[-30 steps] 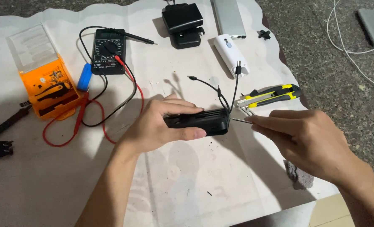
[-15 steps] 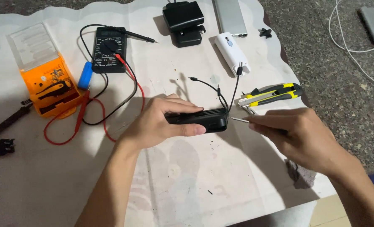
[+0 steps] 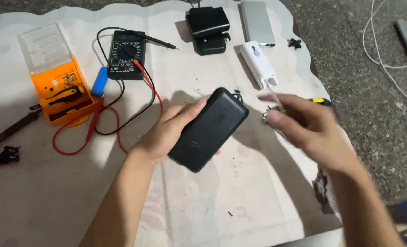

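Over the table, left hand (image 3: 167,132) has tilted the black power bank (image 3: 209,129) upward.

A left hand (image 3: 167,132) holds a flat black power bank (image 3: 209,129) tilted above a paper-covered table (image 3: 212,201). The right hand (image 3: 304,126), blurred, hovers just beside it, gripping something thin. Farther back lie a black multimeter (image 3: 126,54) with red and black leads, an orange toolbox (image 3: 57,77) and a white power bank (image 3: 257,64).

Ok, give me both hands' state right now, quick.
Left hand: closed around the black power bank, lifted and tilted.
Right hand: motion-blurred; fingers curled, holding something cannot be told.
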